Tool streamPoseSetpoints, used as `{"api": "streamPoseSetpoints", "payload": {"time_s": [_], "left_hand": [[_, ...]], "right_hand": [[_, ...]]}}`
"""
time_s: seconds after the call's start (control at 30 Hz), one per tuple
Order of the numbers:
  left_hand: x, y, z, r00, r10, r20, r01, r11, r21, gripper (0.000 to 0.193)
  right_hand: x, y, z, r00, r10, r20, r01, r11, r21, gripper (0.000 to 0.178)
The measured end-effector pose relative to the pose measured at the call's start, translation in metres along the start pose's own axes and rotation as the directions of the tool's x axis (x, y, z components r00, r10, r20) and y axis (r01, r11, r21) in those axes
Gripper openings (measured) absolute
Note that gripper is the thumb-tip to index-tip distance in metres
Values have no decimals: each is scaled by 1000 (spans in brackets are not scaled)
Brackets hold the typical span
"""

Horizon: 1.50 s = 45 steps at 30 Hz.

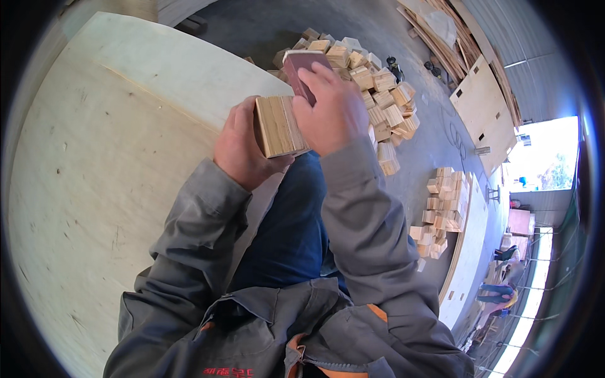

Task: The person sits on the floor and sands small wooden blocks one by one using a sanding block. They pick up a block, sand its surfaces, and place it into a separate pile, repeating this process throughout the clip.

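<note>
My left hand (242, 145) is closed around a squared block of layered wood (275, 126), its striped end face turned up toward me. In my right hand (334, 110) is a flat reddish-brown sanding block (299, 70) with a pale edge along its top. The fingers of that hand lie over the sanding block's face, and its thumb side comes close to the wooden block. Whether the sanding block touches the wood cannot be made out. Both hands are above my lap, beside the edge of a large plywood sheet (113, 170).
A heap of loose wooden blocks (384, 97) lies on the grey floor beyond my hands. Stacked blocks (444, 201) stand farther right, beside a long pale board (463, 252). Plywood panels (482, 113) lean near the wall. Another person (501, 296) is far off at the right.
</note>
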<state>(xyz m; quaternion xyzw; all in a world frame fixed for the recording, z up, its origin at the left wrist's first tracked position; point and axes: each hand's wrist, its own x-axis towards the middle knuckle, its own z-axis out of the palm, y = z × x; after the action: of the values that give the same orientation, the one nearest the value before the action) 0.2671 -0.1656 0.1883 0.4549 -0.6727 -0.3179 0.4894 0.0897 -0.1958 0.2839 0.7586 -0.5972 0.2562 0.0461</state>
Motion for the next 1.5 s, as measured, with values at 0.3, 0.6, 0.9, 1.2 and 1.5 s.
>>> {"api": "streamPoseSetpoints", "payload": {"time_s": [0.3, 0.6, 0.9, 1.2, 1.5], "left_hand": [[-2, 3, -2, 1000, 18, -13, -18, 1000, -12, 110], [0, 6, -8, 999, 17, 43, -18, 999, 36, 110], [2, 4, 0, 999, 19, 25, -20, 1000, 16, 113], [-3, 6, -7, 999, 42, -15, -42, 998, 42, 111], [-1, 4, -4, 999, -25, 31, 26, 999, -37, 113]], "right_hand": [[-115, -28, -63, 1000, 0, 18, -1, 997, 73, 55], [-37, -5, -17, 998, -32, -45, 34, 998, 55, 45], [-6, 0, -7, 998, 58, 26, -58, 998, -24, 46], [-115, -28, -60, 1000, 1, 20, -2, 999, 39, 55], [-17, -6, -11, 999, -42, -4, 42, 999, 19, 45]]}}
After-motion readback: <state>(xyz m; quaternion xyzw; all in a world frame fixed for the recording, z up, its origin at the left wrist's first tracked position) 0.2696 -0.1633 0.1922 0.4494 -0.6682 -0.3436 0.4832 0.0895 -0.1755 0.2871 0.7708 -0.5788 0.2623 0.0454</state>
